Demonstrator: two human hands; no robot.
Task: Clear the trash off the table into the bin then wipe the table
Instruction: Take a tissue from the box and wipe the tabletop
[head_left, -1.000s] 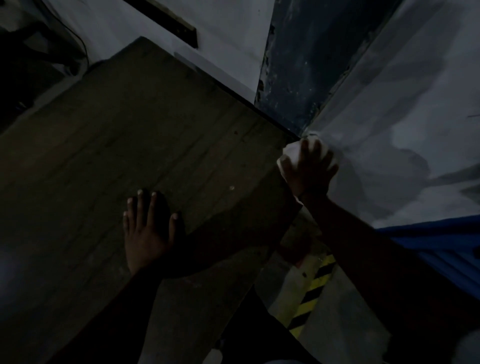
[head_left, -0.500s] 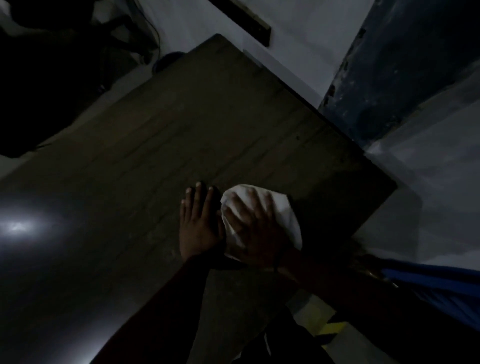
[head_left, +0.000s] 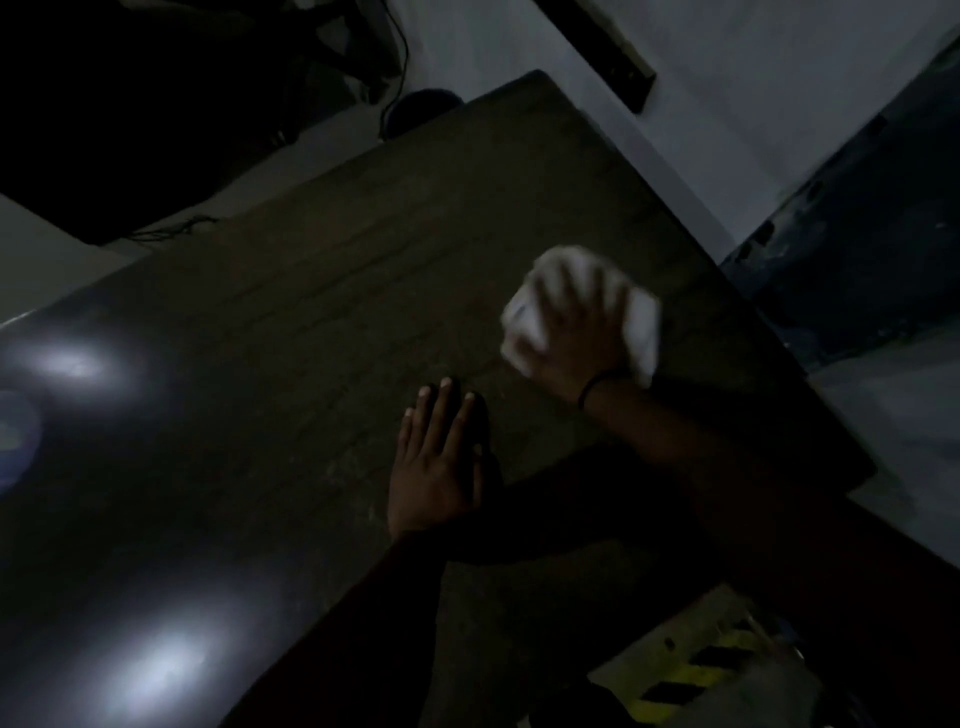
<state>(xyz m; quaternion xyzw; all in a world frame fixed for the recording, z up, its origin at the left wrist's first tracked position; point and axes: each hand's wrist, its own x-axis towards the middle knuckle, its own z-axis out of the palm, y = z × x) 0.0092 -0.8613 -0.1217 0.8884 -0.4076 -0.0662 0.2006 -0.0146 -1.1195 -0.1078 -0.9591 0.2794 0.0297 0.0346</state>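
— Changed since half a second back?

— Nearest, the left grip (head_left: 436, 467): no change, still flat on the desk (head_left: 311, 312), fingers straight and together, holding nothing. Farther up, the right grip (head_left: 576, 332): shifted, no longer touching the left, now apart from it at one o'clock.

— And the cloth?

— Gone along with it. White cloth (head_left: 644, 332) bunched under the right grip, fingers spread and curled over it, pressing it to the desk near the three o'clock edge. Blurred, so no reading the folds.

— Anything around, or in the way?

— Closest, a yellow-and-black floor stripe (head_left: 685, 680) at five o'clock, below the desk edge. Then patches of glare (head_left: 156, 670) on the desk at seven and nine o'clock. A dark band (head_left: 597, 387) round the right wrist. Most of the cloth hidden by the right grip itself. Farthest, at twelve o'clock past the desk's far corner, a dark round thing (head_left: 421, 104), too dim to name, with a cable (head_left: 400, 57) hanging just beside it.
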